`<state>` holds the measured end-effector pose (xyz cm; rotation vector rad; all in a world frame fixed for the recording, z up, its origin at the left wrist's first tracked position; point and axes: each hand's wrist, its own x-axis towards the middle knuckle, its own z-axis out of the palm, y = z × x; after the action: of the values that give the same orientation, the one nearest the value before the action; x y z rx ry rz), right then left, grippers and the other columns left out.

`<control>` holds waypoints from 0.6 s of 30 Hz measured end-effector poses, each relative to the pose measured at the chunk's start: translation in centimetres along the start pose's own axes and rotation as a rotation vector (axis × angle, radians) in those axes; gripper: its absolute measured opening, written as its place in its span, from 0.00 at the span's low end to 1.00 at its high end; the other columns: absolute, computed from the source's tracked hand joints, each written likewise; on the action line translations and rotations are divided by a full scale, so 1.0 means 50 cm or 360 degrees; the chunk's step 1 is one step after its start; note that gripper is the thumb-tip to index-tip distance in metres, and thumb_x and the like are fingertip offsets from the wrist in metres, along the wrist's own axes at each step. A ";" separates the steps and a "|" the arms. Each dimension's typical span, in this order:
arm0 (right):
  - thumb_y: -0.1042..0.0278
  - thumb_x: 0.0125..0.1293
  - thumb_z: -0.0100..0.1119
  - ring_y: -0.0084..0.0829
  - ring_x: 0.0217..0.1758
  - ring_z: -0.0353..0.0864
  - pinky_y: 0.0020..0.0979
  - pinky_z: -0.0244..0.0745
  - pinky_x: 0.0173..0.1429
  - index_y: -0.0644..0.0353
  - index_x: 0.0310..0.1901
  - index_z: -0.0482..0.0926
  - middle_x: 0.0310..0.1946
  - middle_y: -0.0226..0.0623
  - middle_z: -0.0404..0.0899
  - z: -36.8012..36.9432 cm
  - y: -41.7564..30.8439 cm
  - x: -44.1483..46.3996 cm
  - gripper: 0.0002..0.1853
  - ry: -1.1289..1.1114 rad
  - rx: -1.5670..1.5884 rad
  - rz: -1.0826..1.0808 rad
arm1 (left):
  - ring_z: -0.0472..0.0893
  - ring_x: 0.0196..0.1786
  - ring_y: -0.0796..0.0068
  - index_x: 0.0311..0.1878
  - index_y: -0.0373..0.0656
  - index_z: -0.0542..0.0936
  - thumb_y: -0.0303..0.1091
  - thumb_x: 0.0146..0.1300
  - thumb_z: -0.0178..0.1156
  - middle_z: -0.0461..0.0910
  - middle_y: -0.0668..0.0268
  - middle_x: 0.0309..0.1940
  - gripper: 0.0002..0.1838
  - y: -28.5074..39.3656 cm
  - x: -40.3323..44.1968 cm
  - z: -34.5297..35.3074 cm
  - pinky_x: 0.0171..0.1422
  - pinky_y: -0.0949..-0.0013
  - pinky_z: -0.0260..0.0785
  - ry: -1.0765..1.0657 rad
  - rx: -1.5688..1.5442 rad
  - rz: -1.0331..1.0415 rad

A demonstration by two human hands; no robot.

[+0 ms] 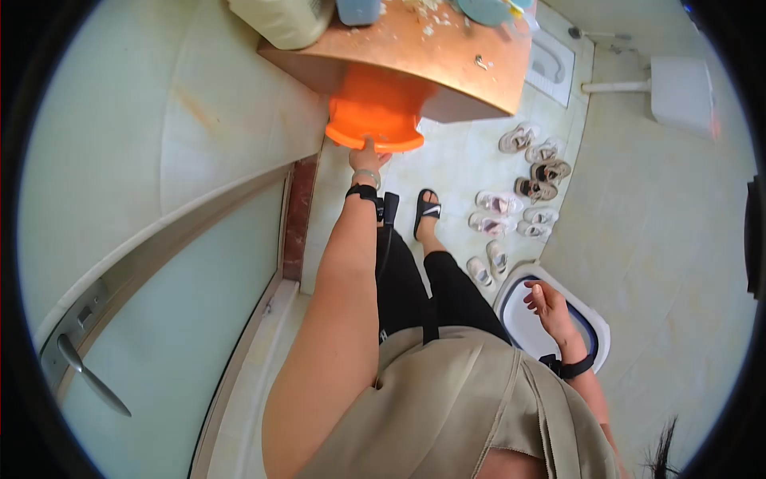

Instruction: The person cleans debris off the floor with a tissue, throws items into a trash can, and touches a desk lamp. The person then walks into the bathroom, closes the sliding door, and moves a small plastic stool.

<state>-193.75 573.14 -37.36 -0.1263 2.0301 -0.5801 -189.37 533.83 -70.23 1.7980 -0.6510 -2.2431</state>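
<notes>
My left hand (367, 157) reaches forward and grips the near edge of an orange plastic object with a curved, raised rim (375, 124). Most of that object lies under the copper-coloured counter (471, 68), so I cannot tell its exact kind. The thumb rests over its rim and the other fingers curl below. At my right side, my right hand (549, 307) hangs with loosely bent fingers apart, holding nothing. Below it is a white basin with a dark blue inner edge (523, 323).
Several pairs of shoes (499, 203) stand on the tiled floor along the right wall. A squat toilet (550, 64) and a white cistern (682, 92) are beyond. On the counter are a pale bottle (291, 20) and scattered scraps. A door handle (88, 375) is at left.
</notes>
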 end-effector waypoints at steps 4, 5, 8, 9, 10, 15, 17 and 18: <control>0.55 0.72 0.45 0.20 0.30 0.74 0.23 0.70 0.34 0.63 0.48 0.75 0.28 0.31 0.77 0.006 0.057 -0.026 0.18 -0.0047 0.0207 0.0097 | 0.82 0.39 0.58 0.55 0.39 0.63 0.39 0.65 0.54 0.76 0.54 0.45 0.21 0.014 -0.117 -0.024 0.37 0.61 0.80 -0.0053 0.0103 0.0243; 0.55 0.72 0.45 0.19 0.30 0.74 0.22 0.70 0.35 0.63 0.48 0.75 0.28 0.30 0.77 0.004 0.067 -0.025 0.18 -0.0080 0.0240 0.0043 | 0.82 0.40 0.59 0.56 0.39 0.63 0.39 0.66 0.54 0.76 0.55 0.46 0.21 0.013 -0.131 -0.041 0.38 0.62 0.79 -0.0119 0.0161 0.0221; 0.62 0.70 0.50 0.21 0.31 0.75 0.25 0.71 0.37 0.66 0.47 0.75 0.28 0.32 0.77 0.003 0.089 -0.012 0.14 -0.0099 0.0325 -0.0065 | 0.80 0.45 0.62 0.58 0.42 0.64 0.40 0.66 0.55 0.75 0.60 0.49 0.21 0.014 -0.181 -0.090 0.46 0.60 0.75 -0.0075 0.0416 0.0165; 0.63 0.69 0.51 0.20 0.31 0.74 0.25 0.71 0.38 0.66 0.47 0.75 0.28 0.32 0.77 0.001 0.103 -0.005 0.14 -0.0086 0.0355 -0.0123 | 0.79 0.47 0.62 0.58 0.45 0.65 0.40 0.65 0.55 0.75 0.62 0.49 0.21 0.014 -0.192 -0.102 0.48 0.58 0.74 -0.0065 0.0520 0.0118; 0.63 0.69 0.51 0.21 0.31 0.74 0.25 0.71 0.37 0.64 0.48 0.75 0.27 0.33 0.77 -0.001 0.108 0.001 0.14 -0.0081 0.0374 -0.0120 | 0.79 0.47 0.62 0.58 0.45 0.65 0.40 0.65 0.55 0.75 0.62 0.49 0.21 0.012 -0.197 -0.108 0.48 0.58 0.74 -0.0081 0.0560 0.0123; 0.64 0.69 0.50 0.23 0.31 0.74 0.26 0.72 0.38 0.62 0.49 0.75 0.28 0.34 0.78 -0.020 0.134 -0.005 0.13 0.0182 0.0544 -0.0107 | 0.79 0.47 0.65 0.57 0.43 0.68 0.35 0.67 0.53 0.75 0.62 0.50 0.18 -0.007 -0.207 -0.099 0.48 0.60 0.75 -0.0220 0.0631 0.0208; 0.64 0.69 0.50 0.25 0.30 0.75 0.28 0.72 0.38 0.61 0.49 0.75 0.28 0.35 0.78 -0.016 0.169 -0.022 0.13 0.0270 0.0552 -0.0066 | 0.80 0.46 0.68 0.57 0.45 0.69 0.35 0.67 0.53 0.78 0.63 0.48 0.17 -0.012 -0.208 -0.081 0.45 0.65 0.76 -0.0259 0.0763 0.0114; 0.64 0.69 0.51 0.25 0.30 0.75 0.28 0.72 0.38 0.61 0.49 0.75 0.28 0.35 0.78 -0.005 0.186 -0.034 0.13 0.0298 0.0522 -0.0051 | 0.80 0.47 0.63 0.56 0.40 0.69 0.32 0.67 0.52 0.77 0.60 0.49 0.16 -0.017 -0.207 -0.075 0.50 0.58 0.76 -0.0265 0.0800 0.0116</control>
<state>-191.74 581.97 -40.09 0.0951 2.0836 -0.9661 -183.14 538.08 -62.16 1.7488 -1.3941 -2.3418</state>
